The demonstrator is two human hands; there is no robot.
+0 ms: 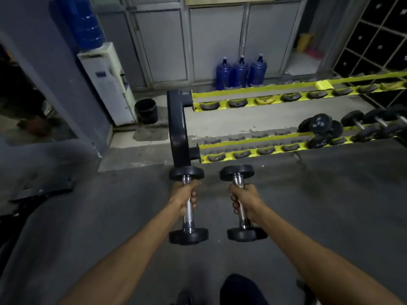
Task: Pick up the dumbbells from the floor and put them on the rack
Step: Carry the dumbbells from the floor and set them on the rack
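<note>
Chrome handles fill both fists: left hand [184,198] and right hand [246,202] have fingers wrapped round a dumbbell [187,205] each (carry step, clear of the floor); next, lowering into the rack [253,148] cradles.

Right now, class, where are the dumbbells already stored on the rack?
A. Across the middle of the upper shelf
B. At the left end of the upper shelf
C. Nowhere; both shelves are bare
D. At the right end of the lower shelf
D: the stored dumbbells sit at the right end of the rack's lower shelf, while the cradles on the upper shelf show nothing in them.
</note>
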